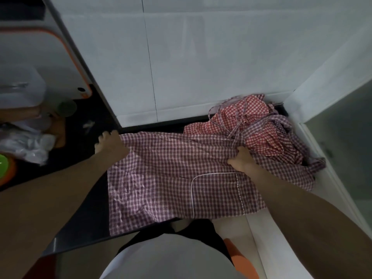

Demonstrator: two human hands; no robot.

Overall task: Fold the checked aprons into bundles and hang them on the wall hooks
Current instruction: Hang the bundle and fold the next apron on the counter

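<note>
— So, what are the two hands doing?

— The left hand [111, 142] lies on the far left corner of the purple checked apron [171, 178], fingers spread and fairly straight, pressing the cloth flat against the dark table [88, 198]. It is not wrapped round anything.

— And the other one?

— The right hand [240, 160] is closed on a bunched fold of the same apron near its right side, fingers curled into the fabric, just below where the apron's ties [237, 127] gather.

— How does the apron lie?

— Spread mostly flat across the table, wrinkled along its left part, with a white-piped pocket [215, 190] on the near right. Its near edge hangs a little over the table's front edge.

— Anything else checked?

— A red checked apron [247, 117] sits crumpled in the far right corner against the white wall [201, 57], partly overlapping the purple one, with thin ties looped over it.

— And on the left?

— Crumpled plastic bags [28, 143] and a green bowl [4, 166] at the table's left edge.
</note>
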